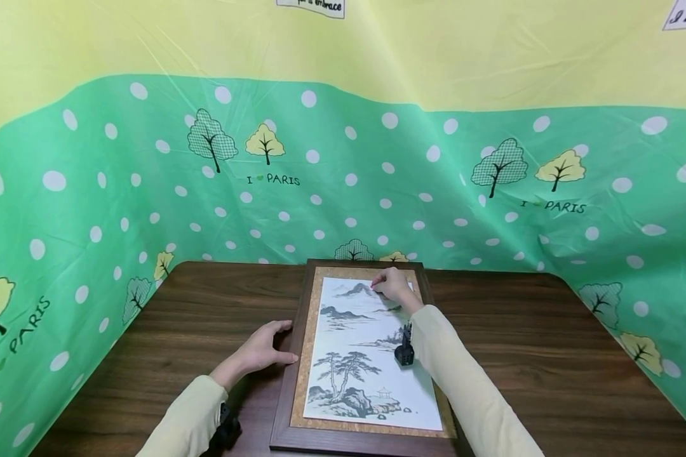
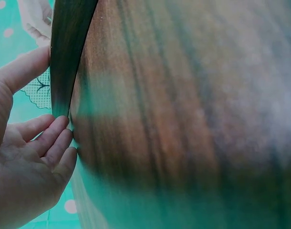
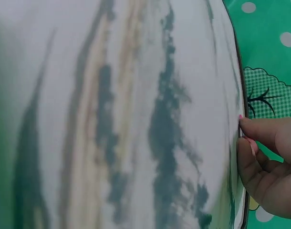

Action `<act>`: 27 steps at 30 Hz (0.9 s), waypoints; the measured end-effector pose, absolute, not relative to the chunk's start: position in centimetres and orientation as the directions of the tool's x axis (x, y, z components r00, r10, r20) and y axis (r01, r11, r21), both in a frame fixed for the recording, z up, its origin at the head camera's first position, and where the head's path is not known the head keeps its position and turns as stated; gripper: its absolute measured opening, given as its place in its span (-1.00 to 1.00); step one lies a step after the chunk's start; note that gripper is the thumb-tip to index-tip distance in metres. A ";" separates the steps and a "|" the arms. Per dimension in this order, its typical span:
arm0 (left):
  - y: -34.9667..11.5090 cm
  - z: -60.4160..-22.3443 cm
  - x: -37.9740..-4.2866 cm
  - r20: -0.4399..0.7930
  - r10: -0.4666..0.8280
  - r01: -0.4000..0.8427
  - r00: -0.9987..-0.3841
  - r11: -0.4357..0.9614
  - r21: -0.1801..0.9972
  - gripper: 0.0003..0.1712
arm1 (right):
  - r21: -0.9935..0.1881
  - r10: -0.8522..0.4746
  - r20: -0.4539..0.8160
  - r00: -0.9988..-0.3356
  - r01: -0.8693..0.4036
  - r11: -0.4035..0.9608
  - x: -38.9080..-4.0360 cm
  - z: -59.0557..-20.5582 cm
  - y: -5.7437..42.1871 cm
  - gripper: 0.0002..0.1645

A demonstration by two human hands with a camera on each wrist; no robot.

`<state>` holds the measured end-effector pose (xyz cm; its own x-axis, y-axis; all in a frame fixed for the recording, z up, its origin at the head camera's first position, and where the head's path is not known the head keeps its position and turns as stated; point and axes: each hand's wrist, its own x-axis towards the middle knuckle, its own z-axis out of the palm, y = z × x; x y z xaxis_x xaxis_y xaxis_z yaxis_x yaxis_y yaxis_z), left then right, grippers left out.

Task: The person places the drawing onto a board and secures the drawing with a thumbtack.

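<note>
A sheet printed with an ink landscape (image 1: 343,324) lies on a cork board (image 1: 302,406) with a dark wooden frame (image 1: 343,438). At the sheet's upper part, my right hand (image 1: 393,284) pinches a small pink push pin (image 3: 252,144) between thumb and fingers, its tips right at the paper. Most of the pin is hidden by the fingers. My left hand (image 1: 261,348) touches the frame's left side, thumb and fingers spread apart along it; the left wrist view shows its fingertips (image 2: 64,121) at the frame's edge.
The board rests on a dark wood-grain table (image 1: 520,330). Behind and beside it hangs a green and yellow cloth (image 1: 377,165) with dots and trees. Black wrist cameras (image 1: 404,354) are worn on both cream sleeves (image 1: 463,374); the right forearm crosses the board's right edge.
</note>
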<state>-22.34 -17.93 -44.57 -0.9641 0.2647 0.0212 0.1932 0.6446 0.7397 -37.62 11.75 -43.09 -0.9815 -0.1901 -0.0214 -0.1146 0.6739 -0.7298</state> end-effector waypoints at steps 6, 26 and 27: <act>-17.9 -44.6 -22.4 0.021 0.270 0.196 -0.963 0.639 0.744 -0.14 | -0.808 -0.246 -0.080 -0.966 -0.081 0.583 -36.9 -42.0 13.1 -0.69; -17.9 -44.6 -22.3 0.016 0.260 0.187 -0.966 0.652 0.735 -0.15 | -0.749 -0.427 0.101 -0.899 -0.351 0.562 -32.4 -40.3 21.1 -0.61; -17.9 -44.7 -22.3 0.014 0.261 0.187 -0.965 0.652 0.735 -0.15 | -0.739 -0.427 0.106 -0.898 -0.359 0.571 -32.1 -40.2 21.5 -0.61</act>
